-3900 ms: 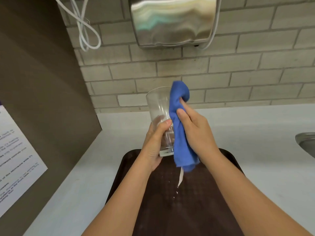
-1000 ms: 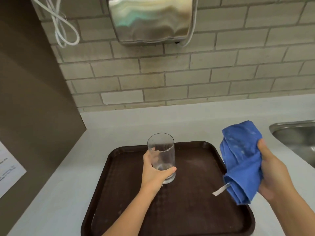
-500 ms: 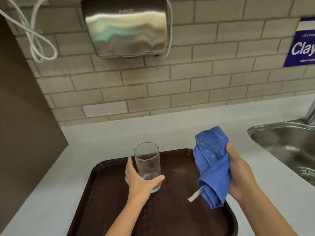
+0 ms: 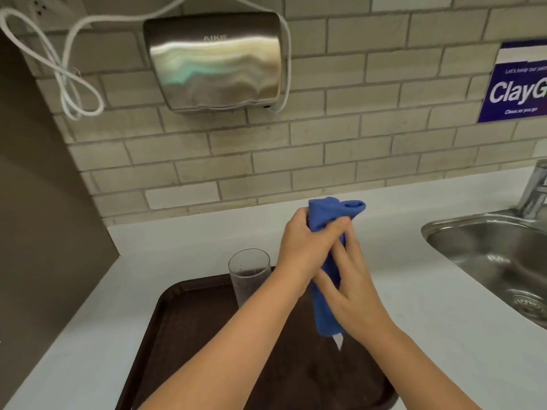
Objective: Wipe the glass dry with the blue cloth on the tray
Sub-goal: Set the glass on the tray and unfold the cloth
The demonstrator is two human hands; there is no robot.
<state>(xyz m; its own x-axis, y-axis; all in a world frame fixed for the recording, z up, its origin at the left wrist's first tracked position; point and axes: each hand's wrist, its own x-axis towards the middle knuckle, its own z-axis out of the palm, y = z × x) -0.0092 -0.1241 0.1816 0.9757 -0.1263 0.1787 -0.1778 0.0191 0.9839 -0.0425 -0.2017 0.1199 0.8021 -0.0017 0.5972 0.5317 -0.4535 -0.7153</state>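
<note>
The clear glass point(image 4: 250, 275) stands upright on the dark brown tray point(image 4: 177, 327), near its far edge, with no hand on it. Both hands hold the blue cloth point(image 4: 328, 306) above the tray's right part. My left hand point(image 4: 307, 244) grips the cloth near its top, where a bunch sticks out. My right hand point(image 4: 352, 297) holds the lower length, and a white tag hangs from the bottom end. My left forearm crosses in front of the glass's lower right side.
The tray lies on a white counter point(image 4: 429, 291). A steel sink point(image 4: 497, 261) with a tap point(image 4: 535, 190) is at the right. A steel hand dryer point(image 4: 213, 60) and white cable hang on the tiled wall. A brown panel closes the left.
My left hand has let go of the glass, which now stands alone on the tray, and has joined my right hand on the cloth. The view has shifted right and up.
</note>
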